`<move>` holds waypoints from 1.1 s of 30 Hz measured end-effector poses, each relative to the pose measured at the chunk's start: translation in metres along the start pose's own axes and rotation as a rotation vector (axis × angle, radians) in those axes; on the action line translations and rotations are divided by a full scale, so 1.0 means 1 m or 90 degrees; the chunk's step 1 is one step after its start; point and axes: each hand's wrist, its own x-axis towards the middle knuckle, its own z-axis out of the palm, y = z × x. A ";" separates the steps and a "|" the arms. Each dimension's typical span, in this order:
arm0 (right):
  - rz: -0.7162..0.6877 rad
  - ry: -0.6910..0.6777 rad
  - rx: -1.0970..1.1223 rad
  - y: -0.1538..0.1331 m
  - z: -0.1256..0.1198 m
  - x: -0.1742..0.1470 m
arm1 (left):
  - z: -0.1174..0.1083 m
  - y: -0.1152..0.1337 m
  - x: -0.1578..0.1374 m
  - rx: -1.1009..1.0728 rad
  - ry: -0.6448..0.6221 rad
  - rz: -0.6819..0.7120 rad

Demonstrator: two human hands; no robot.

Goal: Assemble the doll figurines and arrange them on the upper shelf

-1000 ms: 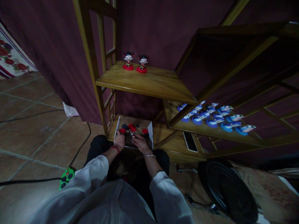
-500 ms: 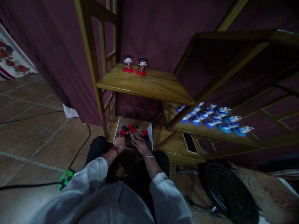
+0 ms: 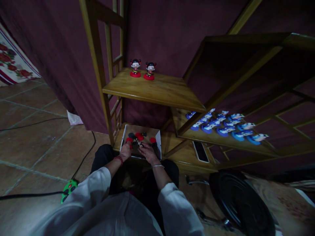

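A shallow white-walled box (image 3: 158,146) sits on the low shelf in front of me, holding several small figurine parts and round bases. My left hand (image 3: 125,150) is in its left side, fingers closed at a red round base (image 3: 129,140). In the middle of the box, my right hand (image 3: 147,152) has its fingers closed on a small dark figurine (image 3: 140,144); much of it is too small to make out. Another red base (image 3: 139,136) and a dark base (image 3: 131,135) lie just beyond my hands. A further red base (image 3: 153,140) is at the right.
On the wooden shelf (image 3: 167,87) above stand two black-haired figurines (image 3: 149,71) on red bases. Several blue-and-white figurines (image 3: 225,129) lie on the right shelf. A phone (image 3: 200,151) rests below them. A black round stool (image 3: 241,203) stands at right; a green controller (image 3: 69,190) lies left.
My left hand has moved slightly forward, up to the red base at the left of the box. My right hand stays almost where it was, at the small figurine.
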 end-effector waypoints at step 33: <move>0.003 0.014 -0.011 -0.003 0.003 -0.002 | -0.009 -0.005 0.007 -0.732 -0.129 -0.163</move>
